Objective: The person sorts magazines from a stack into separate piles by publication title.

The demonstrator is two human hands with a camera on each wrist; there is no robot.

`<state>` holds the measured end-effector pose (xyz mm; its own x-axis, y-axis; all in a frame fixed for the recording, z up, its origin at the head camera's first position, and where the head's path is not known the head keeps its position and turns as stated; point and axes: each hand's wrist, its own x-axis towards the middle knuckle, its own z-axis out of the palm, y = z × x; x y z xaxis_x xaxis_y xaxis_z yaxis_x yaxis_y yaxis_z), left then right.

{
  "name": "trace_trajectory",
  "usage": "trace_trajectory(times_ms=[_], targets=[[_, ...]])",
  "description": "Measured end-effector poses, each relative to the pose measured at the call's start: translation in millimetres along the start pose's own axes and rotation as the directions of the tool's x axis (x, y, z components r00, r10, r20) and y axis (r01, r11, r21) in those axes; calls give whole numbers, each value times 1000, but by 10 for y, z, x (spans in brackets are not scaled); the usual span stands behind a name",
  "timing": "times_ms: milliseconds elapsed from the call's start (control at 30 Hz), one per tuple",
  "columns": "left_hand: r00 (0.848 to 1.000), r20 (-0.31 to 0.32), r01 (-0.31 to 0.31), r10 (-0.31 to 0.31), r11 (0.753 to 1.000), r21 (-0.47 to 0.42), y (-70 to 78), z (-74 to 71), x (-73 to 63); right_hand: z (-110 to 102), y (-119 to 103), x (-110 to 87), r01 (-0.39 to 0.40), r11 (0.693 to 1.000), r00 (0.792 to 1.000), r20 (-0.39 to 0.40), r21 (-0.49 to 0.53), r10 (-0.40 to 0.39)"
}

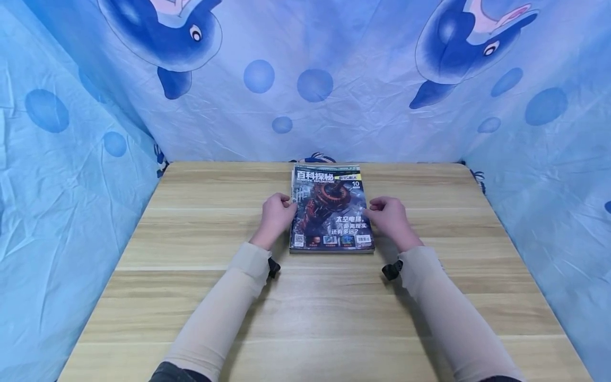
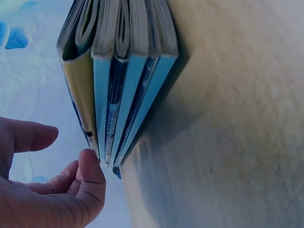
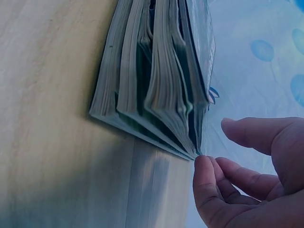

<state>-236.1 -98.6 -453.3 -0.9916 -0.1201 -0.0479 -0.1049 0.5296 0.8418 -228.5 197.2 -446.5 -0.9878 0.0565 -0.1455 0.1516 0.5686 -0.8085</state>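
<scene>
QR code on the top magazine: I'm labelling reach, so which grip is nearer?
Left: the left grip is beyond and left of the QR code, by the left edge of the top magazine; the right grip is by its opposite edge.

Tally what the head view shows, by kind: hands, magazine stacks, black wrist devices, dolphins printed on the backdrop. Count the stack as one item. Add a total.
Left hand and right hand: 2
Magazine stack: 1
Black wrist devices: 2
Printed dolphins, partly cut off: 2
Total: 7
</scene>
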Motion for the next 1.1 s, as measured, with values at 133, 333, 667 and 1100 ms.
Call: trace_trajectory(times_ms=[133, 333, 667, 1100], targets=[[1000, -7, -1, 1, 1000, 2, 35, 21, 16, 20, -19, 24, -12, 1000, 1000, 5, -7, 12], [1000, 8, 12, -12, 1000, 5, 63, 38, 28, 23, -36, 42, -46, 999, 998, 36, -12, 47], [999, 40, 31, -32, 999, 13, 49, 12, 47, 34, -41, 60, -82, 997, 995, 56, -11, 83], [997, 37, 67, -68, 998, 10, 53, 34, 88, 36, -62, 94, -106, 994, 991, 87, -9, 106]])
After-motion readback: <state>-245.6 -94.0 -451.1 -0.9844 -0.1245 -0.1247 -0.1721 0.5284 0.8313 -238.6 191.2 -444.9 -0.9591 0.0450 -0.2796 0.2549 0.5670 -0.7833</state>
